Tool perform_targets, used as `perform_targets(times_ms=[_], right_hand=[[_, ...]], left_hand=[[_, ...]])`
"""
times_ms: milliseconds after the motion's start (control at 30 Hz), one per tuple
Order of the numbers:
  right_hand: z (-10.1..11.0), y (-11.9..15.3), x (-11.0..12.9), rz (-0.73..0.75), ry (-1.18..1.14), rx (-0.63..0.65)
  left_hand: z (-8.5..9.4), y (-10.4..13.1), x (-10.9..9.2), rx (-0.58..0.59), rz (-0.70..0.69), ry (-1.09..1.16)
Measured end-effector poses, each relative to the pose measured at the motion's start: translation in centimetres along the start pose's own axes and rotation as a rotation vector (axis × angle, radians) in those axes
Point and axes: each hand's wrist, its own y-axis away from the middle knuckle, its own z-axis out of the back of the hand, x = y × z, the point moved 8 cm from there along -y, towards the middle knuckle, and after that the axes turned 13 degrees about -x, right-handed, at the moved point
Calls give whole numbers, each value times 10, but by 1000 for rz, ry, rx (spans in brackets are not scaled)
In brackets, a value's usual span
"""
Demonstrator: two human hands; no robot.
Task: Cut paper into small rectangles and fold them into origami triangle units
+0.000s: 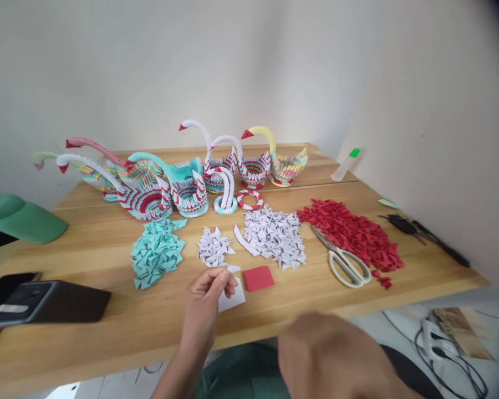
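Observation:
My left hand [210,291] is closed in a pinch above a white paper sheet [234,299]; a small white piece shows at its fingertips, too small to make out well. Beside it lies a red paper square [258,278]. My right hand [324,354] is large and blurred by motion below the table's front edge, its fingers not readable. Folded paper pieces lie in piles: teal [157,252], a small white one [214,246], a larger white one [274,235] and red [355,233]. Scissors [347,266] rest beside the red pile.
Several folded-paper swans [145,202] stand at the back, with a red and white ring [250,200] in front. At left are a green object [25,219] and a dark device [62,302]. Keys [402,223], a black pen [444,245] and a glue bottle [345,166] lie right.

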Motion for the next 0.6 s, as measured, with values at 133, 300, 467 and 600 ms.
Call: perform_targets(times_ms=[133, 300, 467, 600], right_hand=[[11, -11, -68, -312, 181, -366], [2, -20, -87, -310, 118, -433], [4, -18, -81, -242, 139, -414], [1, -15, -84, -226, 136, -383]], left_hand=[[-1, 4, 0, 21, 15, 99], [-4, 7, -1, 59, -44, 102], [-4, 12, -16, 71, -226, -140], [-6, 15, -23, 92, -325, -220]])
